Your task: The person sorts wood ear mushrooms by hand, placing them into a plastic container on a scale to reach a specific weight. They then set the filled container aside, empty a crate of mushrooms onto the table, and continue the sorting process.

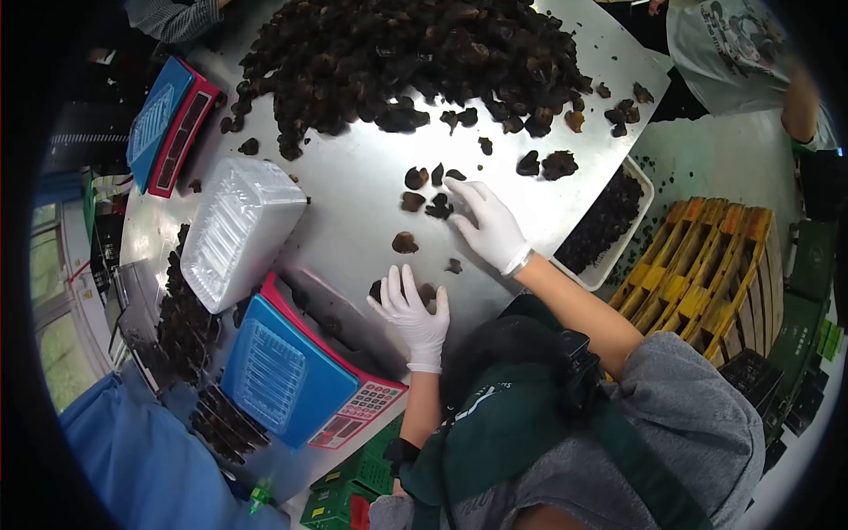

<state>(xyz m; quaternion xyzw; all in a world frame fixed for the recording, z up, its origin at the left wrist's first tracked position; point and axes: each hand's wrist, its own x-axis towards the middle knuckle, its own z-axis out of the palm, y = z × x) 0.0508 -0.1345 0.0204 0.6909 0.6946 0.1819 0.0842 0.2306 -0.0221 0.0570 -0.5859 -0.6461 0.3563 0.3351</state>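
My left hand (412,320), in a white glove, is low over the metal table with its fingers apart. Dark, curled pieces like wood ear mushroom (427,294) show at its fingers and are partly covered by them. My right hand (491,228), gloved the same way, reaches forward with thumb and fingers stretched out. Its fingertips are right beside a small cluster of dark pieces (438,206). Between the two hands lie a single brown piece (405,242) and a smaller scrap (454,265).
A large heap of dark pieces (415,53) covers the table's far side. On the left are a stack of clear plastic trays (238,230), a blue-and-red scale (291,371) bearing a tray, and a second scale (163,128). A white bin (643,199) and wooden pallets (698,274) stand right.
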